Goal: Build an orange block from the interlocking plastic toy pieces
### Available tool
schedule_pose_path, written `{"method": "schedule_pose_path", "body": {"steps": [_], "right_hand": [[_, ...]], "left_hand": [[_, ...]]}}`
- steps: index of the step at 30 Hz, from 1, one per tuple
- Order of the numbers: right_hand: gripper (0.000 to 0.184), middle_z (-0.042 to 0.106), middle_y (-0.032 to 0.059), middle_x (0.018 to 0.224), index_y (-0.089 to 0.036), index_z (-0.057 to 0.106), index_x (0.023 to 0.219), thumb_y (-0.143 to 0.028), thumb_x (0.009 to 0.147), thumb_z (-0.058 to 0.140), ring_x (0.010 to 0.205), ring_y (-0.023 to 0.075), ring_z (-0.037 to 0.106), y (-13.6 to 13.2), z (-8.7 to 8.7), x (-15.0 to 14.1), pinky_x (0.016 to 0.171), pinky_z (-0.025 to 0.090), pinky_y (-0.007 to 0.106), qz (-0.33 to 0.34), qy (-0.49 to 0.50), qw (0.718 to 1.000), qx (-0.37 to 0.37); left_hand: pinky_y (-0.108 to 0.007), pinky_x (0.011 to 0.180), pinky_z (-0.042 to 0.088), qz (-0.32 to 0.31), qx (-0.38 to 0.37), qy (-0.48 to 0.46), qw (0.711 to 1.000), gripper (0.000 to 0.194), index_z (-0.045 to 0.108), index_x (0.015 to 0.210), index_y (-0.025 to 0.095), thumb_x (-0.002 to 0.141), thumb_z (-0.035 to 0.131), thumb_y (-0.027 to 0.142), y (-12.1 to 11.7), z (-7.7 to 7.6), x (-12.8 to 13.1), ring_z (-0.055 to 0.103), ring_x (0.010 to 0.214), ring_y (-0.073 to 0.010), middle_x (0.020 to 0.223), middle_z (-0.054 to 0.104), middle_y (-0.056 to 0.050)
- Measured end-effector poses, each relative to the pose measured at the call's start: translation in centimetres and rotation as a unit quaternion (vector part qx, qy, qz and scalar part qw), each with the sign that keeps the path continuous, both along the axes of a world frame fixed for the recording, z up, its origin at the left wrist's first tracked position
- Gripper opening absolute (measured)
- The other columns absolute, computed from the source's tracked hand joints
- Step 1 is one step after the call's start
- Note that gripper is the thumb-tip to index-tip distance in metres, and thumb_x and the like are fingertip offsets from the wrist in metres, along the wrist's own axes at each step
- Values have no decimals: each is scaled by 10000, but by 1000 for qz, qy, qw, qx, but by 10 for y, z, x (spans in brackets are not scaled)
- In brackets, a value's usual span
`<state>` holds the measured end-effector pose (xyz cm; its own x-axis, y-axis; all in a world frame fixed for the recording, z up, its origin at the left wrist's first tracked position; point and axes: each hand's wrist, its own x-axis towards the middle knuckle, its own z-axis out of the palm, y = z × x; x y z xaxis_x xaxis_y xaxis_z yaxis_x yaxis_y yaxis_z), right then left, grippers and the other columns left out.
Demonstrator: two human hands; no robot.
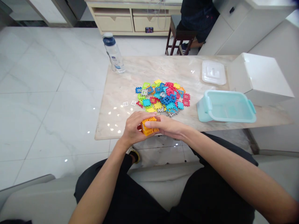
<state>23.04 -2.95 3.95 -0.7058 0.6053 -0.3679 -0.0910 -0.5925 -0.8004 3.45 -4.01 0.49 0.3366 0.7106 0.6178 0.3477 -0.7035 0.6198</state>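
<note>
My left hand [134,127] and my right hand [168,126] both grip a small orange block of interlocked plastic waffle tiles [149,127], held just over the near edge of the marble table [121,90]. Its far side is partly hidden by my fingers. Just beyond my fingers lies a heap of multicoloured waffle tiles [161,98]. Two white lattice tiles [133,103] rest apart, left of the heap. An open turquoise plastic box [225,107] stands to the right, with its clear lid [213,72] behind it.
A water bottle [113,53] stands at the table's far left corner. A white cabinet box [259,77] sits at the right end. Beyond the table, a seated person [196,21] occupies a wooden stool [179,39], near low drawers [133,18]. Marble floor surrounds the table.
</note>
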Motion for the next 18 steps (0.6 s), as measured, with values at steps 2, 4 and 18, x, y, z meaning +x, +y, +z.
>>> {"method": "schedule_pose_path", "body": {"steps": [2, 4, 18], "right_hand": [[450, 759, 35, 1024, -194, 773, 1002, -483, 739, 996, 951, 192, 694, 1, 0, 0, 852, 577, 310, -3, -5, 1000, 17], [435, 755, 27, 1006, -191, 777, 991, -451, 725, 1005, 932, 188, 685, 2, -1, 0, 827, 566, 301, -8, -16, 999, 37], [449, 803, 51, 1027, -193, 789, 1094, -495, 793, 929, 928, 222, 729, 4, 15, 8, 843, 585, 348, -82, -135, 950, 268]], "left_hand": [[-436, 966, 624, -8, -11, 6, 1000, 542, 773, 1270, 248, 810, 965, 461, 0, 0, 0, 821, 1099, -287, 1220, 851, -123], [-426, 974, 625, -17, -11, 2, 1000, 517, 770, 1275, 245, 827, 954, 423, -1, 0, -1, 819, 1110, -280, 1225, 849, -120], [-566, 1207, 502, -12, -121, -65, 990, 1008, 526, 1614, 282, 751, 1012, 467, 10, -5, -18, 647, 1420, -362, 1623, 597, -187]]}}
